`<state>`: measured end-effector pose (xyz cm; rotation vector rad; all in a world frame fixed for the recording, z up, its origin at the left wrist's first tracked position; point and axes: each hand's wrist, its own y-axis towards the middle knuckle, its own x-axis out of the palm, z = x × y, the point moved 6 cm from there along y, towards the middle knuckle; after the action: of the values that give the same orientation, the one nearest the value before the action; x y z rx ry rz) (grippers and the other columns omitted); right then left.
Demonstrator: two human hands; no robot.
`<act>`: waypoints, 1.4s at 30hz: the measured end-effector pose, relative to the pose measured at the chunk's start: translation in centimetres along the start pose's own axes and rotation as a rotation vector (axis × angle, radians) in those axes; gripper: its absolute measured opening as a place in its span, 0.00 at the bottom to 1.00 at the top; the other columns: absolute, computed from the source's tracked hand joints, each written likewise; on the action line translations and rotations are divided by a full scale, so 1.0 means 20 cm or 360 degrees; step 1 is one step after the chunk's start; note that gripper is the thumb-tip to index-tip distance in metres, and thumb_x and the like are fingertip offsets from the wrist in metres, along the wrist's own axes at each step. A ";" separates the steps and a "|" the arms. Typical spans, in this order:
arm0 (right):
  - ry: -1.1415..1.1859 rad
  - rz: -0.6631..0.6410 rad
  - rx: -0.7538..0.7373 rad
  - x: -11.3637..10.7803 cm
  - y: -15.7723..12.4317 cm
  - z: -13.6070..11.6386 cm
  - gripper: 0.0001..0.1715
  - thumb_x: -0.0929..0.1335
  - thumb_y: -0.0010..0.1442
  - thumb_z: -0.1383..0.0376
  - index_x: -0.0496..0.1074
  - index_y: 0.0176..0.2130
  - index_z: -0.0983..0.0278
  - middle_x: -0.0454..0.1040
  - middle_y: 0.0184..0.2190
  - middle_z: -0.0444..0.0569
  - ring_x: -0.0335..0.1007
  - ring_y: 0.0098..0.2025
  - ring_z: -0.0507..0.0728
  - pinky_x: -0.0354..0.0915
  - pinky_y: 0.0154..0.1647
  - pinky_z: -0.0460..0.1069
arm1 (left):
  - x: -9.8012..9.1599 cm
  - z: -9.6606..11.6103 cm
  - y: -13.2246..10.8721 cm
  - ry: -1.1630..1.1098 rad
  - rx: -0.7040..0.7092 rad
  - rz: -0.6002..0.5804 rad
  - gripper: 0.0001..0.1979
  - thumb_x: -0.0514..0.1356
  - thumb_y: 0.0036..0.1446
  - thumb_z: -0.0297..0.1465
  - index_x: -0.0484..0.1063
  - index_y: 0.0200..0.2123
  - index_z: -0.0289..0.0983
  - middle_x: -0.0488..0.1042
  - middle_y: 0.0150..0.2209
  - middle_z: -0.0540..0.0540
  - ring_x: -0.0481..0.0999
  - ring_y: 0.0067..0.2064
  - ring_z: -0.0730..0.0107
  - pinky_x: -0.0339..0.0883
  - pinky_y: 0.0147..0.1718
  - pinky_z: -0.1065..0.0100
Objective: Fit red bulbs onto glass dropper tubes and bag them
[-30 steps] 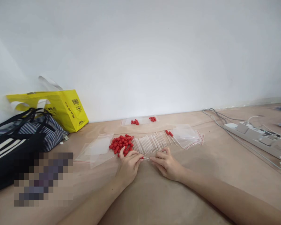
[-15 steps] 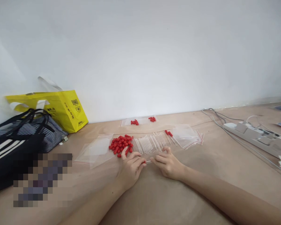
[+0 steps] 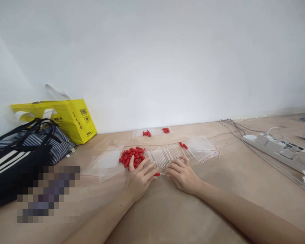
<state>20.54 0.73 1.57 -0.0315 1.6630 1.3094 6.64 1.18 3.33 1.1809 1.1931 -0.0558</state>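
Between my hands a thin clear stick [image 3: 163, 174] lies level, with a red rubbery cap [image 3: 157, 174] on its left end. My left hand [image 3: 141, 178] pinches the capped end, its other fingers spread beside a pile of red caps [image 3: 128, 156]. The right end of the stick is in the fingertips of my right hand [image 3: 183, 177], which partly hide it. Just beyond both hands runs a row of thin whitish sticks [image 3: 161, 156] laid side by side. Right of the row lie two red-capped sticks [image 3: 185, 146].
Clear zip bags lie left [image 3: 105, 162] and right [image 3: 200, 147] of the row. Another bag [image 3: 156, 132] with red-capped pieces rests near the wall. A yellow bag [image 3: 77, 118] and a striped bag [image 3: 59, 142] stand left. A power strip [image 3: 274, 149] with cables is right.
The red cap and a short length of stick show more plainly between my fingertips. My left hand has shifted slightly; its forefinger has moved left over the pile's edge. The view has shifted slightly.
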 end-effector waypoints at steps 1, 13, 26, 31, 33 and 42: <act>-0.0002 0.0006 0.0022 0.00 0.00 0.01 0.08 0.60 0.58 0.70 0.68 0.32 0.63 0.70 0.27 0.44 0.62 0.38 0.52 0.41 0.49 0.55 | 0.00 0.00 0.00 0.0010 0.0019 0.0005 0.09 0.55 0.55 0.32 0.71 0.39 0.47 0.75 0.42 0.52 0.69 0.48 0.60 0.25 0.55 0.43; 0.0049 0.0109 0.0025 0.01 -0.01 -0.03 0.08 0.60 0.55 0.71 0.66 0.30 0.63 0.69 0.21 0.42 0.64 0.38 0.52 0.38 0.52 0.57 | -0.03 0.07 0.01 -0.0247 0.0041 0.0097 0.08 0.52 0.57 0.28 0.70 0.32 0.40 0.78 0.30 0.54 0.75 0.39 0.68 0.20 0.55 0.47; 0.0198 0.0053 0.0102 0.03 0.02 -0.04 0.09 0.60 0.57 0.69 0.66 0.27 0.64 0.68 0.19 0.42 0.62 0.33 0.52 0.39 0.50 0.57 | 0.00 0.06 0.00 -0.0336 -0.0025 0.0028 0.10 0.50 0.57 0.28 0.70 0.30 0.40 0.77 0.28 0.53 0.74 0.40 0.68 0.24 0.56 0.48; 0.0159 -0.0012 0.0144 0.03 0.01 0.00 0.07 0.62 0.58 0.65 0.68 0.31 0.62 0.70 0.22 0.40 0.62 0.33 0.51 0.37 0.50 0.57 | 0.01 0.02 0.00 -0.0260 -0.0060 -0.0032 0.07 0.53 0.55 0.30 0.71 0.30 0.42 0.77 0.30 0.55 0.72 0.42 0.65 0.21 0.55 0.47; 0.0125 -0.0008 0.0121 0.02 0.01 0.01 0.06 0.63 0.58 0.63 0.68 0.31 0.61 0.69 0.22 0.40 0.62 0.33 0.51 0.37 0.51 0.57 | 0.01 0.00 -0.01 -0.0245 -0.0078 -0.0022 0.08 0.53 0.55 0.31 0.71 0.28 0.42 0.77 0.29 0.55 0.72 0.42 0.64 0.21 0.55 0.46; -0.0153 -0.0045 0.0112 0.01 0.00 0.08 0.10 0.61 0.57 0.67 0.70 0.28 0.62 0.70 0.24 0.43 0.59 0.32 0.51 0.40 0.46 0.54 | 0.04 -0.06 -0.03 0.0016 -0.0149 -0.0156 0.13 0.54 0.53 0.43 0.71 0.39 0.45 0.66 0.52 0.46 0.62 0.52 0.56 0.29 0.53 0.45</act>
<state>21.42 2.02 1.43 0.0487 1.6196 1.2119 5.83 2.21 2.54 1.0419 1.2491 -0.0674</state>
